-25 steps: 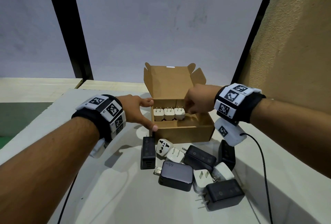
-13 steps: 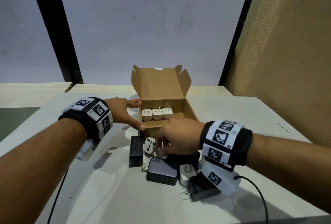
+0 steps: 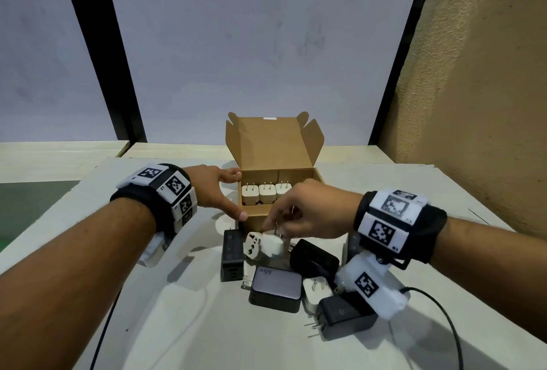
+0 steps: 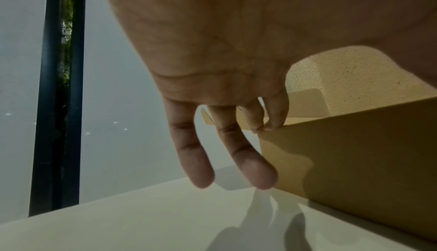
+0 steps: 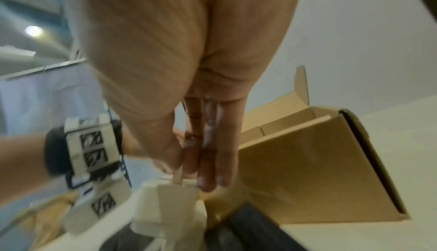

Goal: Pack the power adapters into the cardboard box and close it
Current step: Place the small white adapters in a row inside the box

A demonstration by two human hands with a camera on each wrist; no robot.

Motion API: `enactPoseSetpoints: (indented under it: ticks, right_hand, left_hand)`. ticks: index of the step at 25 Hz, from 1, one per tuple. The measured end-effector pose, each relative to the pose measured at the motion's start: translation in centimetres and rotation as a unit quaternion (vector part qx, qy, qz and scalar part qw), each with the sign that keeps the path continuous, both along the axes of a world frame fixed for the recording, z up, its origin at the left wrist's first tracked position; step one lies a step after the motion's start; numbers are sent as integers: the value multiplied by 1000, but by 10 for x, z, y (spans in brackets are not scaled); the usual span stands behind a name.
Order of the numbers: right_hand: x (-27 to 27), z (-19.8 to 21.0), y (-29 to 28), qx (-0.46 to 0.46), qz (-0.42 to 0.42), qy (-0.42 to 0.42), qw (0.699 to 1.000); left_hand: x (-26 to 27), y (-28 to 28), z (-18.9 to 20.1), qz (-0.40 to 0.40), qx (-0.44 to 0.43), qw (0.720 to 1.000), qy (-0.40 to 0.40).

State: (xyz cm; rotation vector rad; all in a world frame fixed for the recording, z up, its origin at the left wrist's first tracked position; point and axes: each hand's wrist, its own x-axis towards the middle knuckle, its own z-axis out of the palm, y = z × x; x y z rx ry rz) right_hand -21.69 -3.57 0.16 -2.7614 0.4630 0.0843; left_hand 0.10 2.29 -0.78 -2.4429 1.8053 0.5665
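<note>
An open cardboard box (image 3: pixel 251 220) stands mid-table with its lid upright; three white adapters (image 3: pixel 266 194) sit in a row inside, prongs up. My left hand (image 3: pixel 229 195) holds the box's left wall (image 4: pixel 354 152), thumb at the front corner, fingers along the rim. My right hand (image 3: pixel 278 226) pinches the prongs of a small white adapter (image 3: pixel 273 243), lifted just above the pile in front of the box; the right wrist view shows this white adapter (image 5: pixel 175 197) hanging from thumb and fingers. Several black and white adapters (image 3: pixel 275 288) lie heaped on the table.
The white table (image 3: pixel 148 325) runs to a tan wall on the right and a window with dark frames behind. A black cable (image 3: pixel 444 319) trails from my right wrist across the table. A white travel adapter (image 3: pixel 254 246) and black bricks lie close to the box's front.
My right hand left the box, came down to the pile and now lifts a small white adapter by its prongs. The left hand has stayed on the box.
</note>
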Motion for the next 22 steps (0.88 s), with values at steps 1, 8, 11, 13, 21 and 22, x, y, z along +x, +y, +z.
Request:
enactPoseSetpoints:
  ticks: [1, 8, 11, 13, 21, 22]
  right_hand:
    - [-1, 6, -3, 15, -7, -11, 1000]
    - [-4, 32, -66, -94, -98, -18, 991]
    - [3, 26, -91, -106, -132, 26, 985]
    - [10, 18, -98, -105, -126, 63, 984]
    - [33, -5, -104, -168, -57, 153, 972]
    - [34, -7, -105, -170, -59, 147, 973]
  left_hand:
    - [0, 0, 0, -1, -1, 1000, 2]
    - [5, -4, -4, -4, 3, 1000, 7]
    - [7, -5, -5, -10, 2, 1000, 9]
    - [8, -5, -5, -12, 0, 1000, 13]
    - [11, -5, -9, -19, -8, 1000, 23]
    - [11, -4, -9, -20, -10, 1000, 23]
